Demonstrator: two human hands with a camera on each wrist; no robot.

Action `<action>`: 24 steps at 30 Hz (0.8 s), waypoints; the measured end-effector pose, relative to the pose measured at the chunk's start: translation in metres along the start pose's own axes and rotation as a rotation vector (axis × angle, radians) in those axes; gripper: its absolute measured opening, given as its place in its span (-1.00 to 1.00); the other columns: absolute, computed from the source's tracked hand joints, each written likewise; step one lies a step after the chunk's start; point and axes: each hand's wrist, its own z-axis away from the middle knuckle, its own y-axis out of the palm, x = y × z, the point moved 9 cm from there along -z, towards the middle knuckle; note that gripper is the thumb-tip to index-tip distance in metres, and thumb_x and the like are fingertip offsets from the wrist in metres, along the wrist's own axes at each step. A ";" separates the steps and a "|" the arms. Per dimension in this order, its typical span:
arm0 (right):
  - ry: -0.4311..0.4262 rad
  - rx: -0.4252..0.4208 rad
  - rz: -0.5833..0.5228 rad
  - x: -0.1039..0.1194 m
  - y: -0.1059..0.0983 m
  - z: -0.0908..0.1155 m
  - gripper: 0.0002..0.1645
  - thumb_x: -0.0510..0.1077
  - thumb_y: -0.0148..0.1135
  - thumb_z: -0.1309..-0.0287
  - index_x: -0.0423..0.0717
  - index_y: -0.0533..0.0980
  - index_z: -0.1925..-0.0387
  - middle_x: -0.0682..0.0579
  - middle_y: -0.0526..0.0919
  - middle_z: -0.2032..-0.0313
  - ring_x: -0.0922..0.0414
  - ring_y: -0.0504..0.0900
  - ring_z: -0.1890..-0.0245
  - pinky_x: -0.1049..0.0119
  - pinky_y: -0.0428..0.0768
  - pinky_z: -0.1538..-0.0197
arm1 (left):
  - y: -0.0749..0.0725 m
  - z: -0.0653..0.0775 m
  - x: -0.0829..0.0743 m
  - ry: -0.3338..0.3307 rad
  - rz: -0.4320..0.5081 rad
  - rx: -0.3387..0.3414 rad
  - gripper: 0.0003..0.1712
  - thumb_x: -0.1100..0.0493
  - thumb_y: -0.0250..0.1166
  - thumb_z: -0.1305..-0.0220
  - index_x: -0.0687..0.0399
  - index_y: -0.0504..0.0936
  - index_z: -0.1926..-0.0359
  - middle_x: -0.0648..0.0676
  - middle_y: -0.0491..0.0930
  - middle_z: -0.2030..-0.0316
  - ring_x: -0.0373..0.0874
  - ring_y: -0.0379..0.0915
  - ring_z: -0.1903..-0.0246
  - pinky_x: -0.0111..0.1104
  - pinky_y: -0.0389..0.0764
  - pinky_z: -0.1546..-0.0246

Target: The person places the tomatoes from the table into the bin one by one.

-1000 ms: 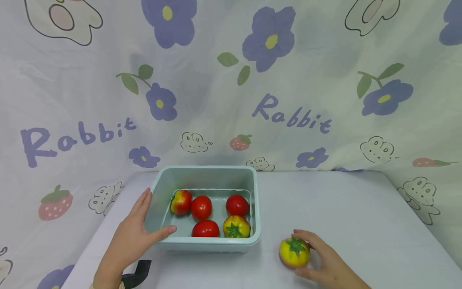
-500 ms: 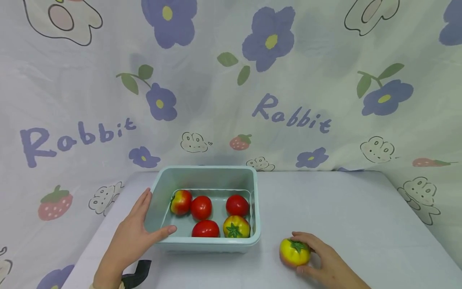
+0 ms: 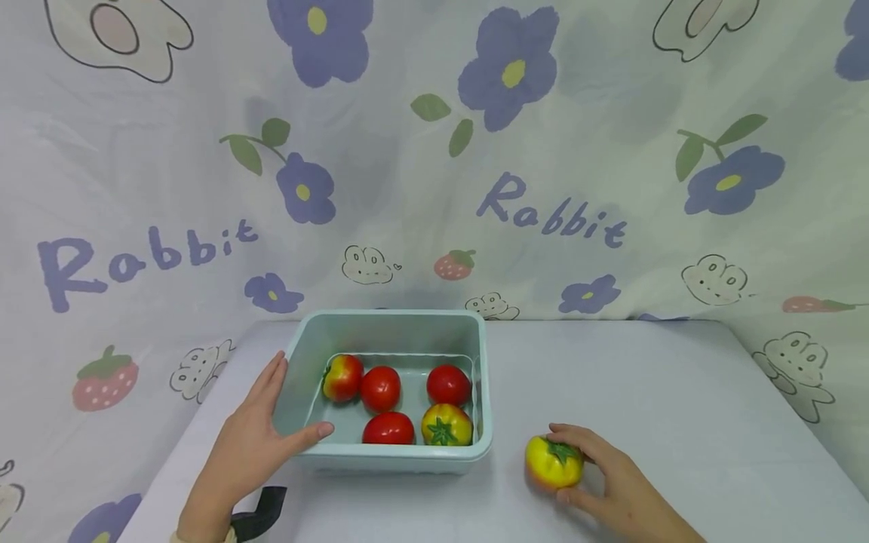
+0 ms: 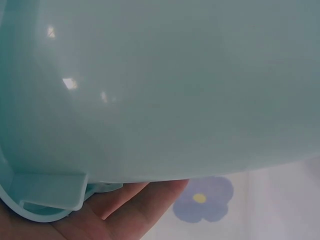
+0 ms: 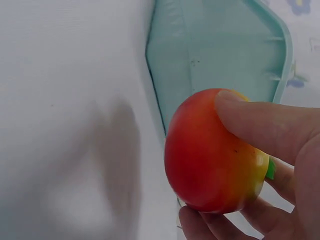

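Note:
In the head view my right hand (image 3: 621, 490) pinches a yellow-and-red tomato (image 3: 551, 464) with a green calyx, right of the pale green bin (image 3: 390, 452). Thumb and fingertips sit on opposite sides of this tomato (image 5: 210, 155) in the right wrist view, where a shadow falls on the cloth beside it. My left hand (image 3: 247, 445) rests on the bin's near left corner, fingers straight along the outer left side and thumb across the front rim. The left wrist view has the bin's smooth wall (image 4: 190, 90) hiding part of these fingers (image 4: 145, 210).
Several tomatoes lie in the bin, among them a red one (image 3: 448, 386), a yellow one with a green star-shaped calyx (image 3: 446, 426) and a red-yellow one (image 3: 342, 377). A white cloth (image 3: 611, 377) covers the table. Behind it hangs a printed curtain (image 3: 407, 188).
My right fingers have closed on the tomato, which has tipped a little and moved slightly up in the head view. The left hand stays at the bin. The head view has shifted slightly.

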 end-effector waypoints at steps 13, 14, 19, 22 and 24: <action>-0.152 -0.165 -0.014 0.022 -0.017 -0.008 -0.15 -0.14 0.61 0.06 0.27 0.44 -0.28 0.21 0.47 -0.31 0.26 0.51 -0.22 0.31 0.63 -0.08 | 0.000 0.000 -0.001 0.001 -0.002 -0.003 0.38 -0.42 0.39 -0.07 0.21 -0.13 -0.59 0.30 -0.10 -0.56 0.44 0.07 -0.39 0.45 0.26 -0.11; -0.162 -0.172 -0.010 0.024 -0.019 -0.009 -0.15 -0.15 0.61 0.06 0.26 0.44 -0.28 0.21 0.47 -0.31 0.27 0.51 -0.22 0.33 0.63 -0.08 | 0.000 0.000 -0.001 0.001 -0.001 -0.002 0.38 -0.42 0.39 -0.07 0.21 -0.13 -0.59 0.30 -0.10 -0.56 0.45 0.07 -0.39 0.45 0.25 -0.11; -0.180 -0.189 -0.013 0.031 -0.025 -0.012 -0.17 -0.14 0.60 0.03 0.26 0.44 -0.27 0.22 0.46 -0.31 0.26 0.51 -0.23 0.36 0.62 -0.09 | 0.000 0.000 -0.002 0.004 0.001 -0.001 0.38 -0.42 0.39 -0.07 0.22 -0.12 -0.59 0.30 -0.10 -0.56 0.44 0.05 -0.40 0.45 0.24 -0.13; -0.183 -0.200 -0.018 0.035 -0.028 -0.014 -0.17 -0.15 0.60 0.03 0.27 0.43 -0.28 0.23 0.46 -0.32 0.24 0.50 -0.24 0.35 0.62 -0.10 | 0.000 0.000 -0.002 0.005 0.000 -0.002 0.38 -0.42 0.39 -0.07 0.22 -0.12 -0.59 0.30 -0.10 -0.56 0.44 0.06 -0.39 0.45 0.25 -0.12; -0.188 -0.211 -0.016 0.039 -0.030 -0.016 -0.16 -0.15 0.59 0.02 0.26 0.43 -0.29 0.22 0.46 -0.32 0.23 0.50 -0.25 0.33 0.62 -0.10 | -0.001 0.000 -0.002 0.007 0.001 -0.004 0.38 -0.42 0.39 -0.07 0.22 -0.12 -0.59 0.30 -0.09 -0.56 0.44 0.07 -0.39 0.45 0.26 -0.11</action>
